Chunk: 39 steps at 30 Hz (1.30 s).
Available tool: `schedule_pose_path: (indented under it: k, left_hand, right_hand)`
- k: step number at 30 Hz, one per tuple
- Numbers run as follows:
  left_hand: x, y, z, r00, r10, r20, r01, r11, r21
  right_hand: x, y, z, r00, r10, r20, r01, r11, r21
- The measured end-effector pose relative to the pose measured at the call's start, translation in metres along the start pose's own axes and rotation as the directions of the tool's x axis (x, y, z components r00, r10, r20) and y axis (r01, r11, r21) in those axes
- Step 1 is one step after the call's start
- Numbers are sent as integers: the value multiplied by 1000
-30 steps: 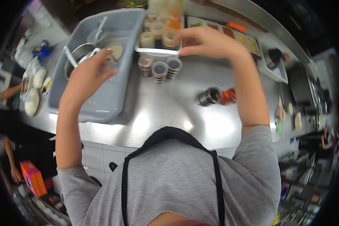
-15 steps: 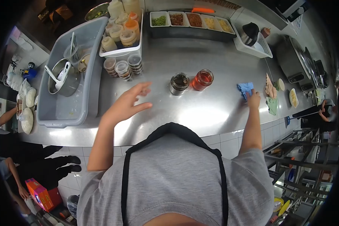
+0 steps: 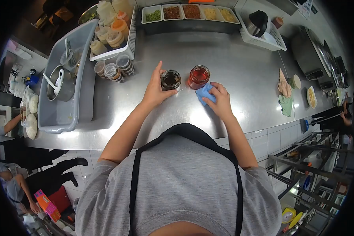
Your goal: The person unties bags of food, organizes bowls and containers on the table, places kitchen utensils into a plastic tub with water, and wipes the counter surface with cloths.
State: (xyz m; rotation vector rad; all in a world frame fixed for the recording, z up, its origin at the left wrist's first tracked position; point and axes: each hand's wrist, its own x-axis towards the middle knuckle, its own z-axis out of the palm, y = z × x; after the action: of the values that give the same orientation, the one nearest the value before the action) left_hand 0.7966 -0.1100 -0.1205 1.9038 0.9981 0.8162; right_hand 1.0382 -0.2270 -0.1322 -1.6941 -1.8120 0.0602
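Observation:
Two open glass jars stand upright on the steel counter (image 3: 173,118). My left hand (image 3: 156,87) has its thumb and fingers around the left side of the jar with dark contents (image 3: 170,80). Just right of it is the jar with red contents (image 3: 199,75). A crumpled blue cloth (image 3: 203,94) is gripped in my right hand (image 3: 218,98), low beside the red jar. Whether the cloth touches the red jar is hard to tell.
A grey tub (image 3: 86,78) holding a metal pot is at left. Stacked lidded cups (image 3: 113,71) sit below a white basket (image 3: 132,35) of bottles. Topping trays (image 3: 190,24) line the back. At right lie a green cloth (image 3: 286,105) and another basket (image 3: 280,41).
My right hand has brought the blue cloth from the right side of the counter to the red jar. My left hand has moved right and closed around the dark jar.

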Motion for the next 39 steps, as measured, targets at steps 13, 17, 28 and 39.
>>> schedule_pose_path:
  k: [13,17,28,39]
  left_hand:
    - [24,20,1,965,179,-190,-104,931,349]
    - [34,66,3,866,499,-22,-430,767,477]
    - [79,92,38,779,-18,627,-350,817,459]
    - [106,77,39,808,43,587,-427,729,535]
  right_hand:
    - [38,45,21,997,35,68,-22,982,-185]
    - [5,9,2,978,134,161,-97,971,-219]
    - [15,51,-28,904,428,19,-417,868,271]
    - [-1,-15,11,969,227,95,-207,961,-184]
